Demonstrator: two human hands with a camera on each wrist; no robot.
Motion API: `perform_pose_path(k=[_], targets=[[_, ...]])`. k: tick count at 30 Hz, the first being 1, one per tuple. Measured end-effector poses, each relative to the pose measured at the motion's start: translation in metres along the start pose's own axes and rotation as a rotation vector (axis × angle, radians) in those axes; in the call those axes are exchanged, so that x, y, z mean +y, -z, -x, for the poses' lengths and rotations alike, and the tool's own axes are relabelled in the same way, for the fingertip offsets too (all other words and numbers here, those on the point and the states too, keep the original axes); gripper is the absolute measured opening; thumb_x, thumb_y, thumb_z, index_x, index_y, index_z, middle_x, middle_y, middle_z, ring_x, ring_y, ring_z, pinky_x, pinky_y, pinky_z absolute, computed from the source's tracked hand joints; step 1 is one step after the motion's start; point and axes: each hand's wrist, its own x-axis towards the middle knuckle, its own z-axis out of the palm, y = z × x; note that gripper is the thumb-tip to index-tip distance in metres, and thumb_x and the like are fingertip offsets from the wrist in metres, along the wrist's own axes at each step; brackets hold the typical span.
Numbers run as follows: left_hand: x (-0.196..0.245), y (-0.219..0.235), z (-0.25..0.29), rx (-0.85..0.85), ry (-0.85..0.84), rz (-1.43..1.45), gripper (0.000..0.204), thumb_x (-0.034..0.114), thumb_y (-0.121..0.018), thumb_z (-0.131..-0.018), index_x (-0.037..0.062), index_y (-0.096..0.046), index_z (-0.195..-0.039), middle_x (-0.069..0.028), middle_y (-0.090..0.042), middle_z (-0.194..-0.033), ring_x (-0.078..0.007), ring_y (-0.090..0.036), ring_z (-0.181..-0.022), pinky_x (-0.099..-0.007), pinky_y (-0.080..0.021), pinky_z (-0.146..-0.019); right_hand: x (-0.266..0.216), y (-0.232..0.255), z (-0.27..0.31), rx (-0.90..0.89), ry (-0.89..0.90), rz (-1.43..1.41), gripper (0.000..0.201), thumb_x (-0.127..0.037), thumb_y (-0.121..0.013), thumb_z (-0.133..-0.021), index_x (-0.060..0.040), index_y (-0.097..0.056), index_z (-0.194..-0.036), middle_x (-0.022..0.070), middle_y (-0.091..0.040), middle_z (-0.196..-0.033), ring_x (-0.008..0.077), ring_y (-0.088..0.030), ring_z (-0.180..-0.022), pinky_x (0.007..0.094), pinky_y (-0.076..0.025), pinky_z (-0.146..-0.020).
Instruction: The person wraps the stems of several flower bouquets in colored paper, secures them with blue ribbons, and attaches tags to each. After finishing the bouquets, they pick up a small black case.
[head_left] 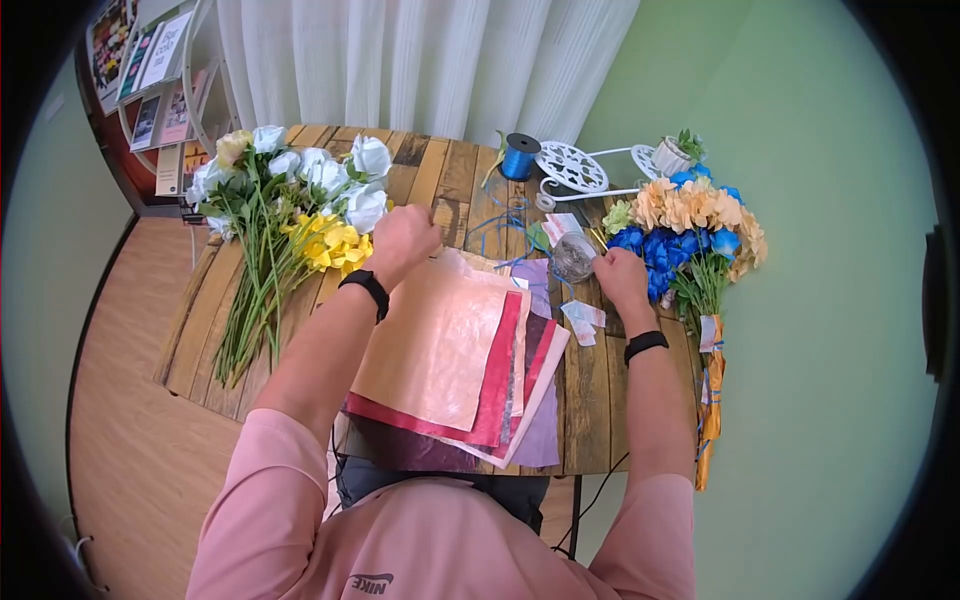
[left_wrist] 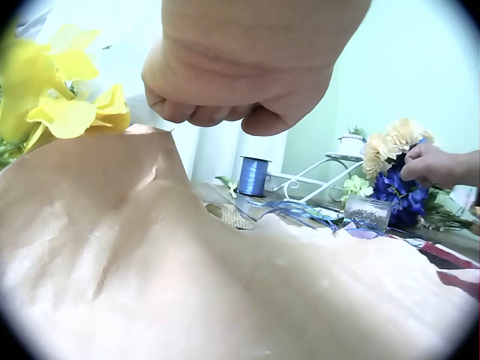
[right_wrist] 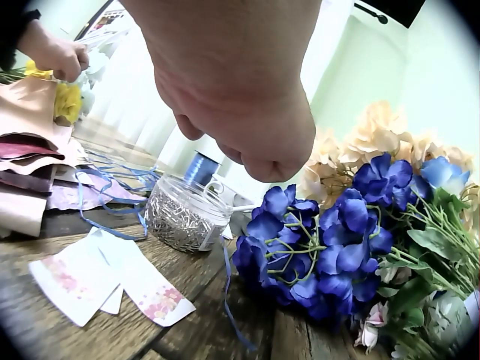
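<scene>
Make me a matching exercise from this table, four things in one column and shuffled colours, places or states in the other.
Things
1. Spool
2. Jar
3. Top sheet
4. Yellow flowers

Descriptions
A. Peach-coloured, over a red sheet
B. Upright, wound with blue ribbon
C. Beside white roses
D. Clear, holding small silvery pieces

Pairs: 1-B, 2-D, 3-A, 4-C

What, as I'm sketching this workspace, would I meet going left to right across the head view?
Displayed magazines, white roses, left hand, blue ribbon spool, clear jar, right hand, peach flowers.
</scene>
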Motion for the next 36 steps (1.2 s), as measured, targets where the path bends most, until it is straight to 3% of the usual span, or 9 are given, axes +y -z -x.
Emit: perform_pose_path(k=[7,12,14,15,19,23,29,31,36], targets=[[0.005,-0.001,-0.005,0.024,0.001,0.028,0.024,0.018,-0.054,-0.078,0.0029,-0.071,-0.083,-0.0221,-0.069,-0.083,-0.0403,-0.067,-0.083,-0.0477,-0.053,-0.078,-0.004,0.004,-0.002,0.034,0.028,-0.025,0.029,-0.029,-0.058,-0.075,-0.0024,-0.062,-0.064,0.0213,-0.063,-0.067,0.0409,-0.061,-0.065,0.0479,-0.048,-0.061],[0.012,0.002,-0.006,-0.094,0.033,0.110,0.052,0.036,-0.065,-0.076,0.0008,-0.063,-0.114,-0.0261,-0.061,-0.119,-0.0375,-0.060,-0.109,-0.0430,-0.048,-0.092,0.000,0.006,-0.002,-0.090,-0.047,0.017,0.031,-0.033,-0.062,-0.077,-0.0030,-0.068,-0.082,0.0222,-0.067,-0.082,0.0393,-0.064,-0.078,0.0465,-0.050,-0.070],[0.011,-0.022,-0.003,0.210,-0.327,0.290,0.081,0.047,-0.073,-0.073,-0.0005,-0.048,-0.133,-0.0303,-0.044,-0.138,-0.0394,-0.045,-0.129,-0.0410,-0.039,-0.105,-0.002,-0.001,0.003,0.138,0.168,-0.065,0.056,-0.041,-0.068,-0.077,-0.0031,-0.060,-0.118,0.0256,-0.062,-0.113,0.0391,-0.059,-0.104,0.0453,-0.047,-0.089],[0.019,-0.020,0.002,0.146,-0.399,0.231,0.086,0.049,-0.075,-0.072,0.0015,-0.045,-0.137,-0.0313,-0.041,-0.139,-0.0400,-0.040,-0.132,-0.0408,-0.037,-0.108,0.004,-0.006,-0.002,0.050,0.180,-0.063,0.085,-0.045,-0.072,-0.076,-0.0027,-0.039,-0.141,0.0264,-0.049,-0.133,0.0401,-0.046,-0.123,0.0453,-0.038,-0.103],[0.046,0.006,0.033,-0.166,-0.662,0.239,0.061,0.041,-0.073,-0.075,0.0063,-0.060,-0.123,-0.0268,-0.052,-0.131,-0.0395,-0.052,-0.121,-0.0429,-0.043,-0.101,-0.019,-0.009,-0.002,-0.055,0.269,-0.186,0.078,-0.035,-0.073,-0.074,0.0065,-0.045,-0.134,0.0276,-0.052,-0.129,0.0400,-0.050,-0.121,0.0433,-0.039,-0.103],[0.027,0.054,0.078,-0.370,-0.432,0.236,0.043,0.036,-0.070,-0.078,0.0063,-0.067,-0.109,-0.0186,-0.066,-0.111,-0.0348,-0.063,-0.101,-0.0427,-0.050,-0.087,-0.048,-0.013,0.009,-0.283,0.170,-0.353,0.045,-0.022,-0.070,-0.079,0.0047,-0.061,-0.114,0.0177,-0.065,-0.106,0.0238,-0.063,-0.098,0.0342,-0.049,-0.086],[-0.106,0.118,0.112,-0.066,0.037,-0.041,0.028,0.033,-0.065,-0.082,0.0052,-0.068,-0.087,-0.0103,-0.068,-0.073,-0.0304,-0.066,-0.068,-0.0391,-0.052,-0.064,-0.097,-0.010,0.034,-0.543,0.248,-0.590,0.025,-0.012,-0.065,-0.084,0.0038,-0.065,-0.103,0.0099,-0.068,-0.092,0.0154,-0.064,-0.082,0.0287,-0.051,-0.074],[-0.134,0.128,0.122,-0.036,0.263,0.036,0.034,0.036,-0.065,-0.081,0.0039,-0.067,-0.092,-0.0136,-0.069,-0.079,-0.0300,-0.067,-0.074,-0.0395,-0.051,-0.067,-0.118,-0.006,0.045,-0.569,0.248,-0.631,0.025,-0.013,-0.065,-0.084,0.0048,-0.065,-0.102,0.0103,-0.069,-0.089,0.0164,-0.065,-0.081,0.0288,-0.051,-0.075],[-0.155,0.106,0.125,0.080,0.358,-0.122,0.041,0.038,-0.064,-0.081,0.0008,-0.064,-0.097,-0.0214,-0.064,-0.100,-0.0363,-0.062,-0.095,-0.0448,-0.049,-0.080,-0.156,-0.010,0.069,-0.716,0.397,-0.556,0.026,-0.015,-0.067,-0.083,0.0041,-0.066,-0.100,0.0114,-0.069,-0.088,0.0176,-0.066,-0.081,0.0302,-0.052,-0.075]])
